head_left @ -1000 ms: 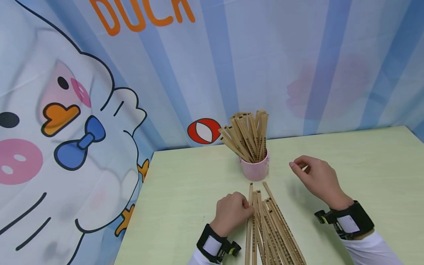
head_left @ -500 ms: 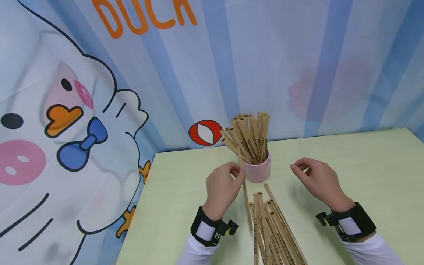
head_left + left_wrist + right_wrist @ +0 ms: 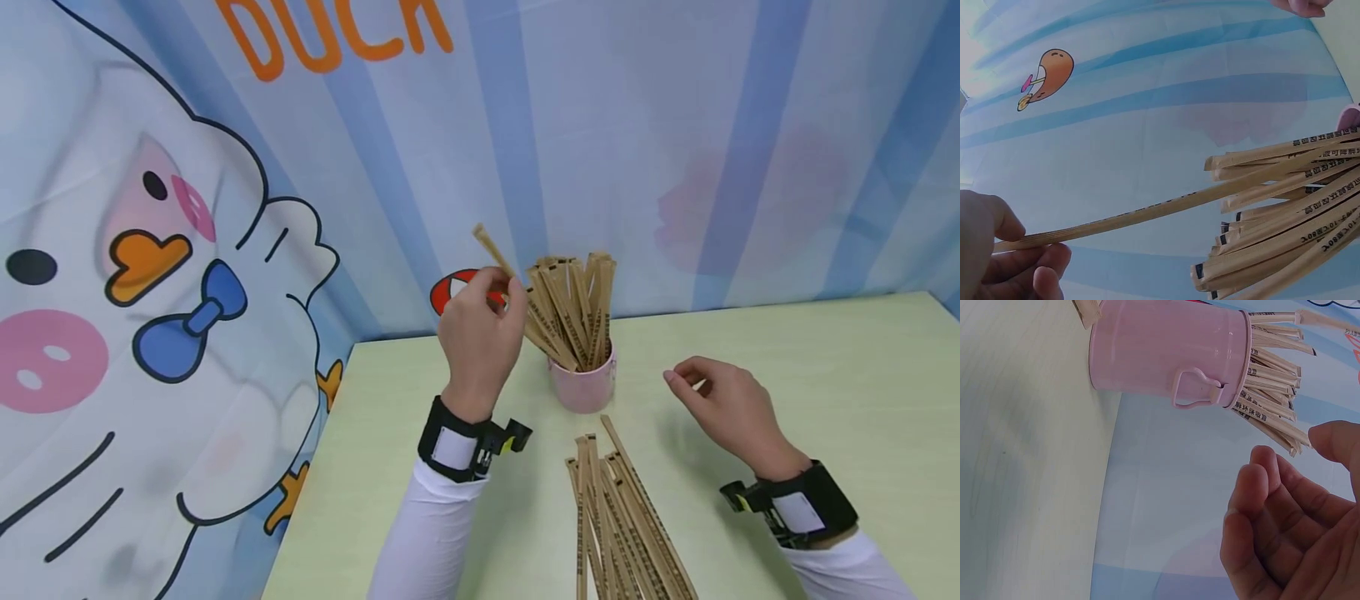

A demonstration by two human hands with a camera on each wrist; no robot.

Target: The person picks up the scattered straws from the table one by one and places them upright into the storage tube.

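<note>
My left hand [image 3: 480,350] pinches one long paper-wrapped straw [image 3: 492,248] between thumb and fingers, left of a pink bucket [image 3: 583,392]. In the left wrist view that straw [image 3: 1129,217] slants across to the bunch of wrapped straws [image 3: 1272,250], its far end among them; whether it is inside the rim I cannot tell. Many such straws [image 3: 572,308] stand in the bucket, leaning outward. My right hand [image 3: 731,408] hovers to the right of the bucket, fingers loosely curled, holding nothing; the right wrist view shows its palm [image 3: 1297,544] bare.
A pile of wrapped straws [image 3: 630,525] lies on the pale table [image 3: 420,400] in front of the bucket, between my forearms. Behind the table hangs a blue striped cloth [image 3: 600,150] with a printed duck. The bucket has a small side handle [image 3: 1197,390].
My left hand has picked a straw off the left side of the pile, lifted it, and carried it up and forward to the bucket. My right hand has hardly moved.
</note>
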